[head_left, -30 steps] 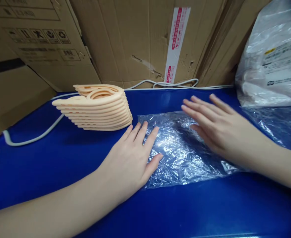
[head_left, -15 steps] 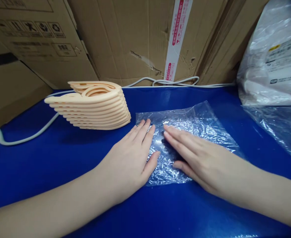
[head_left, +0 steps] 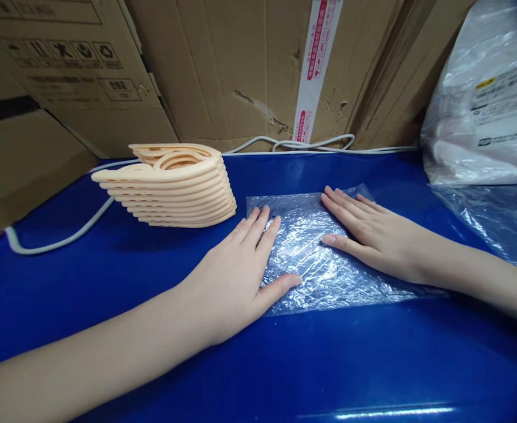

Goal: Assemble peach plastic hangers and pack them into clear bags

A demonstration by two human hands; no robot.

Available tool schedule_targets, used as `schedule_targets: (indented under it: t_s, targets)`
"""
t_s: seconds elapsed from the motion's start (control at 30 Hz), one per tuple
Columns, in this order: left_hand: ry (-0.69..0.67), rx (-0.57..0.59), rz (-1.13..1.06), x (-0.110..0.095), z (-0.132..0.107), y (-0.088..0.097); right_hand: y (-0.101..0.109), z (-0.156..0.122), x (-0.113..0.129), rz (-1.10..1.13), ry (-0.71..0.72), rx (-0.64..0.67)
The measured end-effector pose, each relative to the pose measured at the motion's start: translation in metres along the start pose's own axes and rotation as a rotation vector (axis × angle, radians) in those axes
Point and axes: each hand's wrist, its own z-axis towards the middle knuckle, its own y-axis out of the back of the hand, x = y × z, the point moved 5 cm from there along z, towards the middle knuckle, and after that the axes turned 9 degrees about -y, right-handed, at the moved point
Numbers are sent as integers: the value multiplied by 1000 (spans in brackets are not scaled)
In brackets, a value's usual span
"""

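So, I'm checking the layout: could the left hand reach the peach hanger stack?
Probably yes. The left hand lies flat on the clear bag, at its left edge, and only bare blue table separates it from the hanger stack.

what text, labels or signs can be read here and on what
Brown cardboard box, top left: a row of boxed handling pictograms; print below too blurred.
Red and white tape strip, top middle: red print, too small.
White label on the crinkled white plastic bag: yellow mark, dark lines, unreadable.
No word can be quoted.
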Motion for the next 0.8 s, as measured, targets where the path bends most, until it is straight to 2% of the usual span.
schedule_targets:
  t_s: [0.17,0.27,0.37,0.43,0.5,0.6,0.7,0.8]
  targets:
    - [12,30,11,1,-2,1,4,10,-27,1,-98,-2]
    - [9,37,28,2,-4,1,26,14,-40,31,-214,-85]
    - [-20,27,31,2,-4,2,55,12,-39,92,-280,-255]
    - [-62,15,27,1,-2,2,63,8,-35,127,-318,-283]
    - [-115,-5,23,-1,-1,3,59,7,-31,207,-329,-217]
    - [-178,-34,20,-2,0,4,44,9,-32,486,-322,-104]
    - [-207,-33,4,-3,0,6,33,12,-36,783,-366,-55]
    - [-225,0,-23,-2,0,7,31,14,-34,926,-449,-19]
